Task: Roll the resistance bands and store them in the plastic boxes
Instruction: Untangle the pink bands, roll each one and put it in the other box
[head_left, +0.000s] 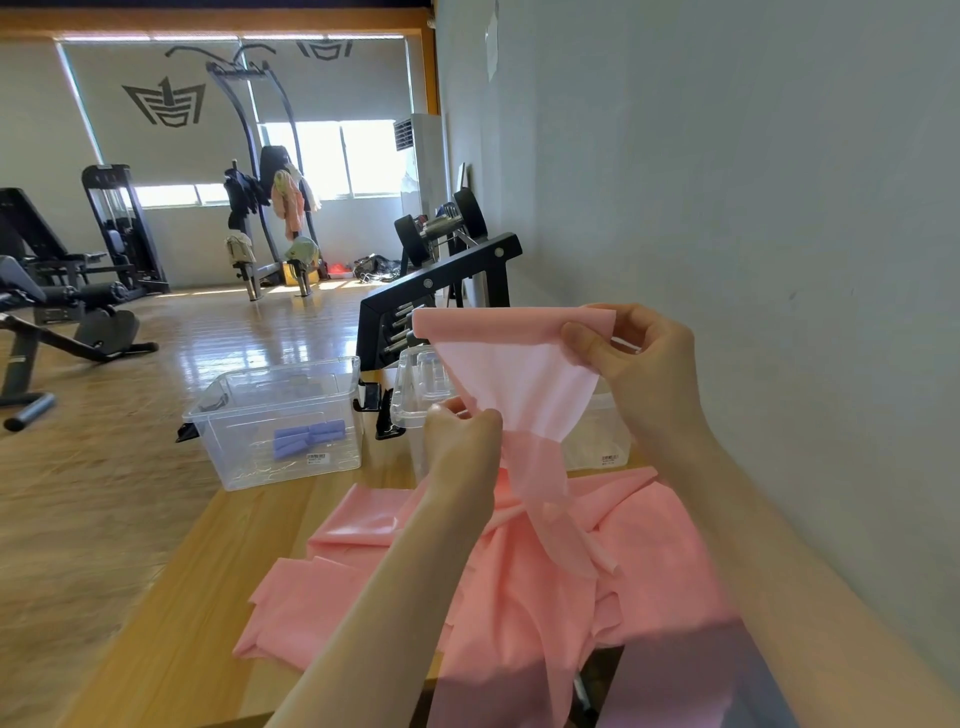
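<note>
You see your two bare forearms reaching up from the lower edge, with no sleeves, gloves, watch or rings showing on them. Your left hand and right hand have short, plain, unpainted nails.

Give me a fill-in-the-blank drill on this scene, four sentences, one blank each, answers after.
1. Both hands hold up a band coloured ____.
2. The rolls in the left box are coloured ____.
3. The right hand pinches the band's ____ edge.
4. The left hand grips the band where it is ____ narrow.

Missing words: pink; purple; top; bunched
</note>
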